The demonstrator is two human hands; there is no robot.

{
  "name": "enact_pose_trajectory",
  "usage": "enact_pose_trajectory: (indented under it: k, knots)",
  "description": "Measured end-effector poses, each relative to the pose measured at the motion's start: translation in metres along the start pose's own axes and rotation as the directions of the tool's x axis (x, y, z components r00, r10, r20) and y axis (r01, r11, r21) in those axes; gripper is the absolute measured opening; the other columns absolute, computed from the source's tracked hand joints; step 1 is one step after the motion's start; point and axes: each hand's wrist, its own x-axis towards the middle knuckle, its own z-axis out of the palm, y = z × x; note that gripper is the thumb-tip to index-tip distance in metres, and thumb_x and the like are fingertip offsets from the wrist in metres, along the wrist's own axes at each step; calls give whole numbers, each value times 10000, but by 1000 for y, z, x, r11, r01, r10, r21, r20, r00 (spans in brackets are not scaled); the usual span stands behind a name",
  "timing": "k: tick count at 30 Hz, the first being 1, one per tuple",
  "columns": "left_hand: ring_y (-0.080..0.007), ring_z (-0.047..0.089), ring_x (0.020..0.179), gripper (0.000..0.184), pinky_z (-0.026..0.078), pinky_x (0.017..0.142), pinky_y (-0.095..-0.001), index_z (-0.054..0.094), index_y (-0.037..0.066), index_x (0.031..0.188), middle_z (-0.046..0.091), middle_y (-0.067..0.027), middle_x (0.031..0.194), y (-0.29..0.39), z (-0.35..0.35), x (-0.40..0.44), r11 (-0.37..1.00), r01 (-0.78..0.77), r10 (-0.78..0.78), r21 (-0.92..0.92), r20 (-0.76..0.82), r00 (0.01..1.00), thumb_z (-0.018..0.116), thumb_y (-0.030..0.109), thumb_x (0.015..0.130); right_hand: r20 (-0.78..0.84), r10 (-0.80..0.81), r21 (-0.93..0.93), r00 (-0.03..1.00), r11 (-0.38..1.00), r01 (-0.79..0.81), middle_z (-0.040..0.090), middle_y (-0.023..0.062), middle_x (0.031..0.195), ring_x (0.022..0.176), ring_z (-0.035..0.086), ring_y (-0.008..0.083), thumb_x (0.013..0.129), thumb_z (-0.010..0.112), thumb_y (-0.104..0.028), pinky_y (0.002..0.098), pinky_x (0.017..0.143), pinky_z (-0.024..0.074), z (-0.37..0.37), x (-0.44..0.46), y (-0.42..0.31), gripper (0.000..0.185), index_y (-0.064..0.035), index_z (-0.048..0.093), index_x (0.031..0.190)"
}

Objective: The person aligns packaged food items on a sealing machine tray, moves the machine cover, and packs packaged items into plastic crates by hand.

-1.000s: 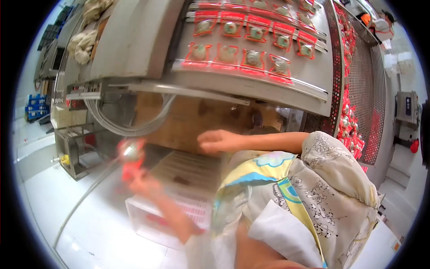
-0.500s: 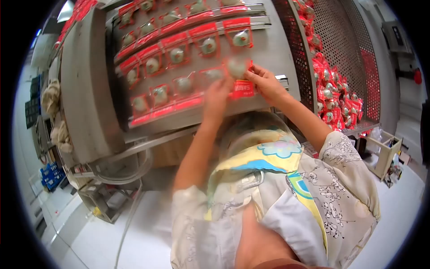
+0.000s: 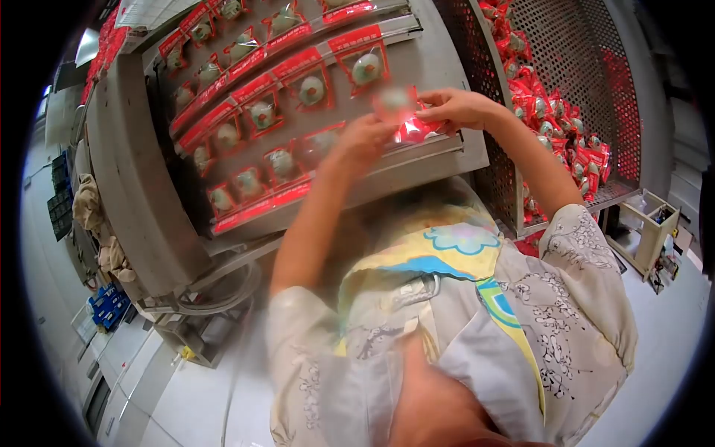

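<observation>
In the head view, a clear-and-red plastic packet with a pale egg (image 3: 395, 103) is held at the right end of the front row, blurred by motion. My right hand (image 3: 460, 110) pinches its right side between thumb and fingers. On its lower left, my left hand (image 3: 363, 140) is closed at the packet's edge, its fingertips smeared. Red shiny film (image 3: 413, 130) shows under the two hands. Similar egg packets lie in rows on the metal machine bed (image 3: 439, 63), among them one egg packet (image 3: 281, 164) left of my left hand and another (image 3: 366, 68) behind it.
Metal bars (image 3: 406, 28) run along the rows of packets. To the right, a perforated metal bin (image 3: 588, 67) holds a heap of red egg packets (image 3: 547, 119). A thick steel housing (image 3: 134, 179) borders the bed on the left. Blue crates (image 3: 108, 305) stand low at far left.
The view has shifted, so the rows appear further left. Both hands have moved rightward relative to the rows, with the egg packet still between them.
</observation>
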Motion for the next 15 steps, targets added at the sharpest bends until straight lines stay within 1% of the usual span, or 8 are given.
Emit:
enact_pose_trajectory:
  k: [2, 4, 5, 8, 10, 12, 13, 15]
  knots:
    - [-16, 499, 595, 185, 363, 450, -139, 601, 99, 919, 604, 42, 792, 0, -6, 3, 999, 2, 0, 52, -35, 999, 735, 162, 806, 22, 24, 115, 999, 993, -26, 608, -28, 803, 631, 557, 33, 821, 712, -243, 164, 495, 435, -8, 6, 9, 463, -49, 559, 1212]
    - [-10, 482, 572, 204, 343, 456, -143, 601, 86, 921, 600, 37, 764, 6, -10, 1, 976, 18, -14, 215, -21, 1000, 744, 152, 792, 86, 99, 151, 991, 982, -111, 620, -20, 786, 603, 575, 40, 805, 725, -191, 168, 483, 431, -12, 10, 10, 392, -24, 598, 1136]
    - [-7, 474, 561, 213, 333, 460, -145, 601, 79, 922, 598, 35, 751, 9, -14, 1, 955, 24, -20, 294, -16, 1000, 749, 148, 785, 30, 105, 117, 994, 987, -108, 634, 3, 735, 578, 601, 65, 772, 744, -158, 198, 469, 432, -10, 12, 12, 269, -18, 644, 978]
    - [-9, 470, 550, 258, 329, 473, -162, 598, 51, 927, 592, 32, 721, 6, -24, 4, 777, -147, 122, 612, 82, 989, 766, 160, 763, -80, 91, -210, 993, 972, -106, 640, 17, 710, 567, 606, 77, 737, 762, -151, 217, 463, 430, 3, 15, 7, 217, -34, 656, 888]
    - [-147, 575, 611, 347, 417, 526, -289, 596, 49, 948, 624, -20, 714, 7, -22, -1, 447, -137, 327, 884, -19, 945, 791, 199, 703, -175, 4, -278, 985, 959, -53, 649, 36, 707, 586, 616, 103, 719, 775, -164, 232, 472, 430, 9, 21, 6, 216, -26, 645, 823]
    - [-240, 619, 671, 382, 454, 575, -369, 587, 56, 955, 636, -57, 726, 4, -17, -5, 108, -14, 548, 994, -47, 835, 791, 218, 676, -235, -149, -280, 960, 957, 80, 655, 42, 724, 618, 628, 123, 725, 773, -175, 245, 495, 441, 10, 38, 23, 232, -10, 632, 808]
    - [-345, 617, 774, 413, 464, 659, -452, 557, 64, 995, 645, -116, 787, -1, -17, -1, 24, 71, 588, 997, -71, 806, 762, 212, 667, -293, -340, -320, 894, 916, 244, 667, 71, 751, 675, 642, 174, 721, 769, -192, 294, 577, 475, 17, 46, 32, 269, 10, 616, 811]
    - [-352, 620, 794, 415, 467, 667, -464, 541, 59, 1013, 649, -129, 814, -16, -25, 11, -118, 126, 646, 985, -20, 763, 746, 204, 682, -354, -401, -585, 845, 800, 135, 669, 90, 770, 710, 643, 200, 710, 767, -190, 319, 634, 484, 27, 45, 36, 278, 5, 619, 840]
